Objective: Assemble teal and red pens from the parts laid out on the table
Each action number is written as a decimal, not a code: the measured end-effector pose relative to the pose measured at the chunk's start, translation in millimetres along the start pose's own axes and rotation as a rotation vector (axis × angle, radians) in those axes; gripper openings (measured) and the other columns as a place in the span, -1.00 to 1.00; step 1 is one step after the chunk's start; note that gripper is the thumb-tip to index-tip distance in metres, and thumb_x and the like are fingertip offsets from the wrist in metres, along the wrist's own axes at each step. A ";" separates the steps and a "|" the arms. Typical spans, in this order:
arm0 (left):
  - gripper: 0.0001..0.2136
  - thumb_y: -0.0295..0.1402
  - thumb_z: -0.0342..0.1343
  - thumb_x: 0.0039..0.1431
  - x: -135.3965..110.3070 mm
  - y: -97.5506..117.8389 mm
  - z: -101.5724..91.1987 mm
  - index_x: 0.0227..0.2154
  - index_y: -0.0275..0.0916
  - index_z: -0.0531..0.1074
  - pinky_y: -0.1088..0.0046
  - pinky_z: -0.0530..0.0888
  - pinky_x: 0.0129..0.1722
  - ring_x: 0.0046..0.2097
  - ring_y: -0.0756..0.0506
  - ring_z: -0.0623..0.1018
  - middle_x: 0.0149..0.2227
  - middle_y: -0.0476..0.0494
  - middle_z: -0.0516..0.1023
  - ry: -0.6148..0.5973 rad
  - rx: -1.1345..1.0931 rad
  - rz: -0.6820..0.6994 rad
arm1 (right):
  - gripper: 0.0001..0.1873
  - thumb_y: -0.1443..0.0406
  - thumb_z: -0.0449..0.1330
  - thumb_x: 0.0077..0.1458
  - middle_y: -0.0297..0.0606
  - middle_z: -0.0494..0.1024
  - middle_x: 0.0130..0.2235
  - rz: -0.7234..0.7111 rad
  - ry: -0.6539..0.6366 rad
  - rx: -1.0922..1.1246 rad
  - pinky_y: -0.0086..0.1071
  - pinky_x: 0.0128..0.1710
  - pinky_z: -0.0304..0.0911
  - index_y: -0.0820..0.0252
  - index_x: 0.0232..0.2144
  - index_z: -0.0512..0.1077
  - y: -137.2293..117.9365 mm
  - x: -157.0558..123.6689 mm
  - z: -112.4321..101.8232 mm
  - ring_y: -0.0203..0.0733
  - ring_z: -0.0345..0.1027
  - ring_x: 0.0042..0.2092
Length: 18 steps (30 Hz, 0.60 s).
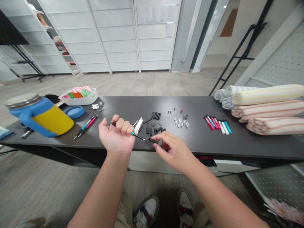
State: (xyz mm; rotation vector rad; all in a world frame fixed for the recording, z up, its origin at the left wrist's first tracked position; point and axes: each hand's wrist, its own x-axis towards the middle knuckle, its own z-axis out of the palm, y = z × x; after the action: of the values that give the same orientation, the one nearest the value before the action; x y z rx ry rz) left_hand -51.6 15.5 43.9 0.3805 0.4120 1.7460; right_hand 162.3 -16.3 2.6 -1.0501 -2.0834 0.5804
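My left hand (118, 136), palm turned up, has its fingers wrapped around a teal-and-black pen (139, 137). The pen's thin pale tip points right. Between the thumb and fingertips of my right hand (174, 148) is a short black tube (152, 140), just beyond the pen tip and apart from it. Behind the hands lie a bundle of thin white sticks like pen refills (138, 125), several black tubes (156, 116) and small metal bits (153, 124). Small white pieces (181, 122) are farther right.
On the dark table (114, 106), pink, white and teal barrels (218, 124) and rolled towels (273, 109) lie right. Left are two pens (85, 126), a blue-yellow mug (51, 117), a blue lid (74, 111) and a white basket (79, 100) of colourful packets.
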 end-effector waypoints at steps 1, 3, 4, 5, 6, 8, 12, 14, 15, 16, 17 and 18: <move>-0.68 -0.09 -0.12 0.41 -0.3 -0.6 0.2 -0.41 -0.16 0.22 0.47 0.09 -0.66 -0.66 0.04 0.08 -0.65 0.18 -0.04 0.003 0.008 0.001 | -0.79 0.35 0.22 0.28 -0.28 0.56 -0.22 -0.002 0.006 0.003 -0.35 -0.28 0.30 0.11 -0.05 0.54 -0.8 -0.1 1.1 -0.24 0.40 -0.32; -0.67 -0.07 -0.11 0.41 -0.8 -2.2 0.7 -0.42 -0.16 0.20 0.47 0.10 -0.66 -0.67 0.04 0.08 -0.65 0.18 -0.03 0.010 0.020 0.009 | -0.79 0.36 0.22 0.28 -0.27 0.56 -0.21 -0.013 0.019 0.017 -0.36 -0.29 0.29 0.11 -0.05 0.54 -1.8 -0.5 3.4 -0.24 0.39 -0.32; -0.66 -0.07 -0.10 0.41 -1.0 -3.0 0.9 -0.43 -0.15 0.19 0.47 0.10 -0.66 -0.67 0.04 0.08 -0.65 0.18 -0.03 0.011 0.025 0.013 | -0.79 0.36 0.22 0.28 -0.27 0.56 -0.22 -0.016 0.025 0.023 -0.36 -0.29 0.29 0.12 -0.05 0.54 -2.0 -0.7 4.6 -0.24 0.39 -0.32; -0.65 -0.07 -0.10 0.42 -1.2 -3.7 1.2 -0.45 -0.15 0.18 0.47 0.10 -0.66 -0.67 0.05 0.07 -0.66 0.18 -0.03 0.011 0.026 0.016 | -0.79 0.36 0.22 0.28 -0.28 0.56 -0.22 -0.017 0.033 0.025 -0.36 -0.30 0.29 0.12 -0.05 0.54 -2.2 -1.0 5.6 -0.25 0.38 -0.33; -0.65 -0.08 -0.10 0.42 -1.3 -4.2 1.5 -0.46 -0.15 0.16 0.47 0.09 -0.66 -0.67 0.05 0.07 -0.66 0.18 -0.03 0.010 0.024 0.017 | -0.79 0.36 0.22 0.27 -0.28 0.55 -0.23 -0.014 0.043 0.025 -0.36 -0.30 0.28 0.12 -0.05 0.54 -2.3 -1.2 6.6 -0.25 0.38 -0.33; -0.64 -0.10 -0.10 0.43 -1.5 -4.7 1.9 -0.47 -0.15 0.14 0.47 0.08 -0.66 -0.67 0.05 0.06 -0.66 0.17 -0.04 0.007 0.012 0.016 | -0.80 0.35 0.23 0.27 -0.29 0.54 -0.26 -0.005 0.071 0.021 -0.36 -0.30 0.28 0.13 -0.06 0.54 -2.4 -1.5 8.4 -0.24 0.38 -0.34; -0.63 -0.11 -0.15 0.45 -1.5 -3.4 1.6 -0.49 -0.16 0.13 0.45 0.06 -0.66 -0.66 0.04 0.05 -0.67 0.16 -0.03 -0.004 -0.021 0.027 | -0.80 0.34 0.24 0.27 -0.30 0.53 -0.28 -0.003 0.124 0.034 -0.36 -0.29 0.29 0.14 -0.06 0.55 -3.4 -2.0 10.7 -0.24 0.36 -0.36; -0.62 -0.10 -0.14 0.45 -1.6 -2.8 1.1 -0.49 -0.16 0.14 0.45 0.07 -0.66 -0.66 0.04 0.06 -0.67 0.16 -0.02 -0.008 -0.027 0.027 | -0.80 0.33 0.23 0.28 -0.30 0.53 -0.28 -0.006 0.137 0.040 -0.35 -0.29 0.29 0.13 -0.05 0.55 -4.6 -2.1 11.6 -0.24 0.36 -0.36; -0.62 -0.10 -0.13 0.45 -1.8 -2.8 1.1 -0.49 -0.15 0.14 0.45 0.07 -0.66 -0.66 0.05 0.06 -0.67 0.16 -0.02 -0.009 -0.028 0.024 | -0.80 0.33 0.23 0.28 -0.30 0.54 -0.28 -0.009 0.140 0.040 -0.35 -0.29 0.30 0.13 -0.05 0.54 -5.2 -2.1 12.1 -0.24 0.36 -0.35; -0.62 -0.09 -0.11 0.45 -2.0 -3.1 1.2 -0.49 -0.15 0.14 0.45 0.07 -0.66 -0.66 0.04 0.06 -0.67 0.16 -0.01 -0.009 -0.029 0.020 | -0.80 0.32 0.22 0.29 -0.29 0.54 -0.28 -0.013 0.142 0.040 -0.35 -0.29 0.30 0.13 -0.05 0.54 -5.9 -2.0 12.7 -0.24 0.37 -0.35; -0.62 -0.09 -0.11 0.45 -2.4 -3.7 1.5 -0.49 -0.15 0.14 0.45 0.07 -0.66 -0.66 0.04 0.05 -0.67 0.16 -0.02 -0.008 -0.032 0.017 | -0.80 0.32 0.22 0.29 -0.29 0.54 -0.28 -0.018 0.142 0.039 -0.35 -0.29 0.30 0.12 -0.05 0.54 -6.4 -1.9 13.4 -0.23 0.37 -0.35; -0.62 -0.09 -0.11 0.45 -2.9 -4.3 2.1 -0.49 -0.16 0.14 0.45 0.07 -0.66 -0.66 0.04 0.05 -0.67 0.16 -0.02 -0.007 -0.036 0.011 | -0.80 0.32 0.22 0.29 -0.28 0.54 -0.27 -0.023 0.141 0.038 -0.34 -0.29 0.31 0.12 -0.05 0.55 -6.8 -1.9 14.2 -0.23 0.37 -0.35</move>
State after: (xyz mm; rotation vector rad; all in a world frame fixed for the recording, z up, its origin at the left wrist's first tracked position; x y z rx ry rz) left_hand -46.3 13.6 43.7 0.3637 0.3737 1.7595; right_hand 148.8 -22.7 -2.7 -1.0154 -1.9517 0.5169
